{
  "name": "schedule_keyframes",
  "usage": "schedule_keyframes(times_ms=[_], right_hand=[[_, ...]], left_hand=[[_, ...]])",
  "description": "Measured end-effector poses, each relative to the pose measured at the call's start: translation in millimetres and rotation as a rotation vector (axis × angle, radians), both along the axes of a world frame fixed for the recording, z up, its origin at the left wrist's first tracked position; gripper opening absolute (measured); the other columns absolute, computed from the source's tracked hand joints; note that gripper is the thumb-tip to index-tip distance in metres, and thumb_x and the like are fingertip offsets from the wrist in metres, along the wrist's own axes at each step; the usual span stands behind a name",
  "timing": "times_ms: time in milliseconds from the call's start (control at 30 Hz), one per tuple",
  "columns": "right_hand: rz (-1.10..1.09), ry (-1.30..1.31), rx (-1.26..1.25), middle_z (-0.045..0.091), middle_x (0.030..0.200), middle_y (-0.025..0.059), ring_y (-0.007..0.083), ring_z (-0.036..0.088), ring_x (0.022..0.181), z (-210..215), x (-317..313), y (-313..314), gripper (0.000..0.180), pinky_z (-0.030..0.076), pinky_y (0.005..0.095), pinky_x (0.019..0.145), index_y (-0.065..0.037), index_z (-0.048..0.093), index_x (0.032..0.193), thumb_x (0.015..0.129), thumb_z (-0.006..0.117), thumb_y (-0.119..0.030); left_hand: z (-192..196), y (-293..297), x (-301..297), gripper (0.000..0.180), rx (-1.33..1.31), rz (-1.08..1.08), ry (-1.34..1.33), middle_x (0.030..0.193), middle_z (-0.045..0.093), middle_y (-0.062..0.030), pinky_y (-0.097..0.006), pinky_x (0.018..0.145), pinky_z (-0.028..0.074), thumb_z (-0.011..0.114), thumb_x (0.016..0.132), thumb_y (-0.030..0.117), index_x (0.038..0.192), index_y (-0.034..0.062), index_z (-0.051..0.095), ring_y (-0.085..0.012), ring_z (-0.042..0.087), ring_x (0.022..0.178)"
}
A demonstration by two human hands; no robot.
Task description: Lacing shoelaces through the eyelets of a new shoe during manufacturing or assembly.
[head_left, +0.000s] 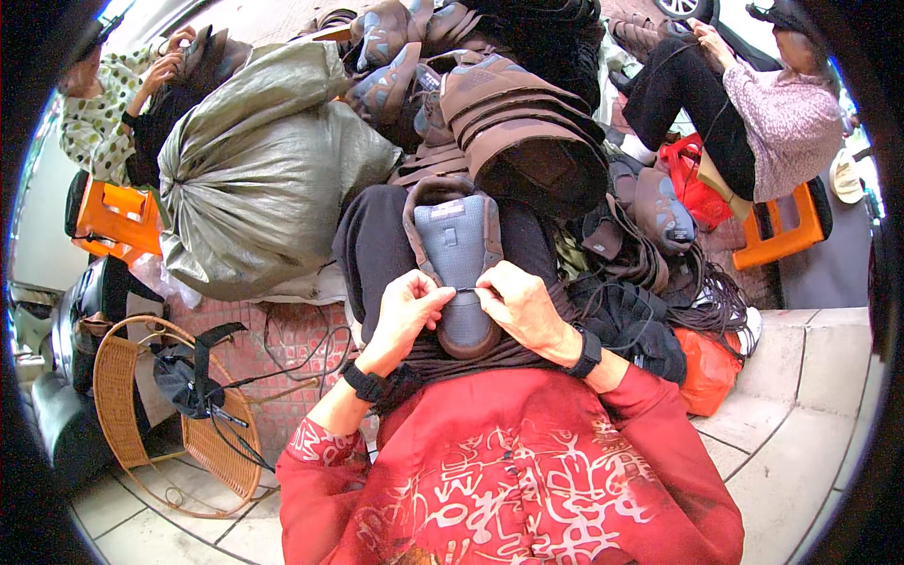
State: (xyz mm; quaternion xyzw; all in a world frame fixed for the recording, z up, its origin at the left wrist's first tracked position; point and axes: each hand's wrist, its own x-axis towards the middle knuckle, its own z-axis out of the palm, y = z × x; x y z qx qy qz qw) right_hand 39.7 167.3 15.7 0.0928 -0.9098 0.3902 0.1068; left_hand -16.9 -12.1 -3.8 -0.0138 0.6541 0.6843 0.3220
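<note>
Seated low on a tiled pavement, a person in a red patterned top works on a shoe upper point(459, 247) laid across the lap, its brown trim framing a grey-blue mesh panel. Both hands meet at the near end of the piece: the left hand point(407, 309) and right hand point(521, 306) each close thumb and forefinger in a narrow pinch on what looks like a thin dark cord point(468, 290) stretched between them, though the fisheye view is too coarse to say whether it is lace, thread or a strip of trim. The remaining fingers curl loosely against the upper's edge, and a dark band sits on each wrist.

By its look the upper is light and pliable, a sewn shell of fabric and synthetic leather with no sole to stiffen it; it would likely fold or twist if lifted by one corner. The firmer brown border along each side seems the surest place to take hold, while the mesh centre would give under pressure. The cord, being slight, calls for fingertip grip alone.

Around the worker lie a heap of matching brown uppers point(508, 113), a bulging grey-green sack point(254, 169) at the left, tangled dark cords point(702, 297) at the right, and a toppled wicker chair point(155, 414). Two other people sit on orange stools point(786, 226) at the far corners.
</note>
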Motion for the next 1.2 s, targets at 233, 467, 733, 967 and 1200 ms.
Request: schedule_keyframes(times_ms=[233, 467, 733, 967, 1200], right_hand=[[-0.036, -0.051, -0.103, 0.055, 0.070, 0.0119, 0.0290, 0.057, 0.064, -2, -2, -3, 0.005, 0.046, 0.0363, 0.056, -0.004, 0.055, 0.075, 0.075, 0.058, -0.008], [-0.089, -0.250, -0.233, 0.058, 0.071, 0.0126, 0.0290, 0.058, 0.066, -1, -6, -3, 0.008, 0.046, 0.0363, 0.058, -0.003, 0.056, 0.075, 0.075, 0.057, -0.011], [-0.043, -0.117, -0.058, 0.054, 0.070, 0.0128, 0.0295, 0.057, 0.062, -3, -2, -4, 0.006, 0.045, 0.0373, 0.057, -0.004, 0.054, 0.073, 0.074, 0.057, -0.009], [0.099, 0.005, 0.045, 0.051, 0.068, 0.0118, 0.0309, 0.055, 0.058, 0, -9, 2, 0.005, 0.045, 0.0372, 0.053, -0.005, 0.052, 0.073, 0.073, 0.056, -0.008], [0.189, 0.031, 0.060, 0.050, 0.070, 0.0120, 0.0314, 0.054, 0.058, 0, -16, 7, 0.007, 0.045, 0.0379, 0.051, -0.006, 0.050, 0.076, 0.074, 0.055, -0.011]], left_hand=[[0, 2, 0, 0.022, 0.007, 0.010, -0.004, 0.059, 0.051, 0.0015, -0.017, 0.040, 0.039, 0.070, 0.075, 0.014, 0.070, 0.0071, 0.050, -0.0049, 0.047, 0.046], [-5, 0, 0, 0.022, -0.003, -0.006, 0.011, 0.059, 0.050, 0.0024, -0.019, 0.042, 0.039, 0.069, 0.077, 0.014, 0.071, 0.0088, 0.048, -0.0056, 0.046, 0.047], [-4, 1, -1, 0.023, -0.011, -0.023, 0.018, 0.061, 0.050, 0.0026, -0.018, 0.043, 0.039, 0.069, 0.077, 0.013, 0.070, 0.0093, 0.047, -0.0047, 0.046, 0.049], [-4, 0, 0, 0.024, -0.022, -0.032, 0.010, 0.061, 0.050, 0.0026, -0.018, 0.043, 0.040, 0.069, 0.077, 0.014, 0.070, 0.0095, 0.046, -0.0047, 0.046, 0.049], [-7, 0, 0, 0.023, 0.020, -0.034, 0.011, 0.062, 0.050, 0.0019, -0.018, 0.044, 0.040, 0.068, 0.077, 0.013, 0.071, 0.0091, 0.047, -0.0052, 0.046, 0.049]])
